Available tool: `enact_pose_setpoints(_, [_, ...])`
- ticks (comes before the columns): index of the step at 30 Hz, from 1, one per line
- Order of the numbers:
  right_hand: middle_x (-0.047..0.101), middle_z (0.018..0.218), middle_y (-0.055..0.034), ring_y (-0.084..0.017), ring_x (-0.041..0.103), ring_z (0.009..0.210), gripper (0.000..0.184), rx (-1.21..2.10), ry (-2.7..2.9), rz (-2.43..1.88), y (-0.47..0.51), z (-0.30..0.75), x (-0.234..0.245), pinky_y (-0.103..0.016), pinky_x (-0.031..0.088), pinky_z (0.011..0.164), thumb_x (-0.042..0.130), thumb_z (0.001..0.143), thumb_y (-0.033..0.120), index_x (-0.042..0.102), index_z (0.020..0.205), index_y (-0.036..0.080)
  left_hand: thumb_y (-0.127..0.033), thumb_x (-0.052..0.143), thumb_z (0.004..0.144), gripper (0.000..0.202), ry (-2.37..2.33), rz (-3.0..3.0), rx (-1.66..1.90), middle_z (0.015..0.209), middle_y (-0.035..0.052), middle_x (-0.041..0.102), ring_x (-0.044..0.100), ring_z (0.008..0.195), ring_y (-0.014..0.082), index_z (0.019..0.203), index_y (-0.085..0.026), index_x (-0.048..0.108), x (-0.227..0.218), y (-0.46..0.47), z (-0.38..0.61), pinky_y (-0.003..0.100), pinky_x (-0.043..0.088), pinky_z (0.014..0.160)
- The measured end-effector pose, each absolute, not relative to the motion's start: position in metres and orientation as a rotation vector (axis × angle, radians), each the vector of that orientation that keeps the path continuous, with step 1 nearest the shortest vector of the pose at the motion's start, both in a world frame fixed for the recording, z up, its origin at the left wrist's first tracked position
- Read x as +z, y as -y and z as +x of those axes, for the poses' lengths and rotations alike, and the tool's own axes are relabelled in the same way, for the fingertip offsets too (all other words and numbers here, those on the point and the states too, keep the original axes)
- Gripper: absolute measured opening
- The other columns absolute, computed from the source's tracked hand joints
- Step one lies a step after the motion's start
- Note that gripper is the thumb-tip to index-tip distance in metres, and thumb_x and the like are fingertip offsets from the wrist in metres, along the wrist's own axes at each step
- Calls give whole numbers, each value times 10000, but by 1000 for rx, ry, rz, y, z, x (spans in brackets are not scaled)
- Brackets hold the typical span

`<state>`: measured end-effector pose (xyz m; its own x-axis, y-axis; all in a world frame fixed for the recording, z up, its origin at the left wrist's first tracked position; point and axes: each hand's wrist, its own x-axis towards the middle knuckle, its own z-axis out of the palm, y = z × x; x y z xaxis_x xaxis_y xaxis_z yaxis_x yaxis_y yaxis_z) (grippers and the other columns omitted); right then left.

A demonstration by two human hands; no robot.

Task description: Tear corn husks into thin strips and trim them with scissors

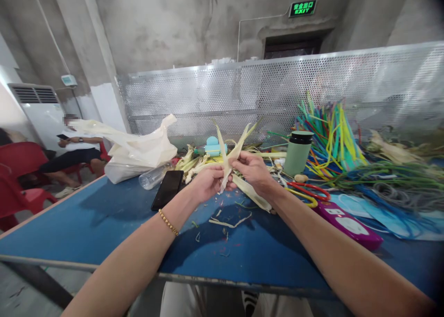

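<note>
Above the blue table (114,224), my two hands meet around pale green-yellow corn husk (233,156) strips, whose pointed tips fan upward. The thumb and fingers of my left hand (210,180) pinch the husk low down, near its gathered end. Just to the right, my right hand (252,169) is closed on the same husk a little higher, fingers bent over it. Another wide husk strip (251,192) slants down to the right under my right wrist. Small husk scraps (231,220) lie on the table below. The exact finger contact is partly hidden.
A black phone (167,190), clear bottle (156,176) and white plastic bag (138,150) lie left. Right are a green canister (298,153), scissors (308,192), a purple device (348,224) and colourful pipe cleaners (333,137). A perforated metal panel (208,93) stands behind. A person (81,146) sits far left.
</note>
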<state>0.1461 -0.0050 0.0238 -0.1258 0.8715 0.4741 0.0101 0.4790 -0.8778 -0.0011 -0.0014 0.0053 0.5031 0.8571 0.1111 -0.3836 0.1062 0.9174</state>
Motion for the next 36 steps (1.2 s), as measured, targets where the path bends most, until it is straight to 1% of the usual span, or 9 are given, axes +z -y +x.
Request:
enact_pose_setpoints(3, [612, 593, 12, -113, 541, 480, 129, 883, 1550, -821, 5, 148, 23, -241, 431, 463, 659, 704, 292, 595, 724, 182, -58, 517, 784, 102, -533, 1107, 974, 690, 71, 626, 614, 509, 142, 846, -90, 590, 5, -2, -3, 253, 470, 497])
enact_pose_setpoints(10, [640, 651, -5, -122, 577, 584, 143, 773, 1629, -854, -2, 151, 18, -238, 453, 565, 668, 723, 301, 638, 736, 161, -55, 530, 746, 113, -513, 1128, 987, 672, 64, 620, 513, 433, 88, 830, -87, 598, 4, -7, -5, 220, 377, 443])
enact_pose_setpoints(14, [640, 641, -5, -123, 573, 588, 148, 777, 1656, -833, -4, 152, 16, -245, 454, 590, 646, 751, 307, 643, 758, 159, -216, 511, 862, 143, -486, 1113, 979, 671, 67, 608, 493, 445, 94, 858, -100, 595, 7, -3, -4, 217, 345, 430])
enact_pose_setpoints(16, [632, 639, -2, -118, 556, 588, 149, 721, 1666, -841, -4, 152, 16, -244, 442, 593, 651, 747, 306, 642, 734, 158, -250, 537, 874, 153, -469, 1124, 993, 645, 43, 575, 475, 450, 85, 840, -108, 583, 8, -2, -4, 208, 341, 441])
enact_pose_setpoints(20, [598, 601, 7, -111, 516, 582, 201, 605, 1684, -882, -1, 152, 21, -240, 405, 579, 666, 730, 315, 617, 609, 162, -168, 590, 842, 94, -495, 1121, 1003, 561, -14, 470, 410, 439, 55, 783, -101, 561, 7, -1, -5, 181, 320, 462])
enact_pose_setpoints(23, [619, 627, 9, -109, 530, 598, 132, 665, 1566, -888, -2, 154, 27, -238, 412, 591, 665, 712, 291, 664, 674, 166, -155, 550, 863, 114, -515, 1124, 1003, 535, -32, 422, 334, 401, 37, 763, -99, 551, 6, -2, -6, 171, 248, 429])
enact_pose_setpoints(27, [638, 655, -2, -111, 554, 592, 144, 712, 1437, -922, -8, 161, 29, -234, 417, 558, 693, 670, 288, 691, 746, 166, -152, 530, 865, 114, -542, 1158, 980, 541, -29, 423, 289, 384, 26, 773, -93, 560, 6, -2, -6, 170, 198, 418])
enact_pose_setpoints(32, [657, 693, -14, -117, 602, 623, 155, 842, 1366, -858, -14, 163, 26, -235, 459, 568, 703, 632, 254, 643, 739, 159, -145, 548, 842, 85, -578, 1165, 967, 530, -35, 419, 256, 376, 18, 772, -99, 559, 5, -1, -5, 167, 173, 415])
enact_pose_setpoints(36, [609, 617, 16, -87, 544, 538, 148, 793, 1300, -853, -15, 164, 28, -202, 420, 486, 688, 610, 180, 599, 727, 159, -128, 554, 824, 92, -577, 1174, 954, 546, -33, 436, 257, 372, 13, 738, -105, 534, 4, 0, -4, 168, 171, 411])
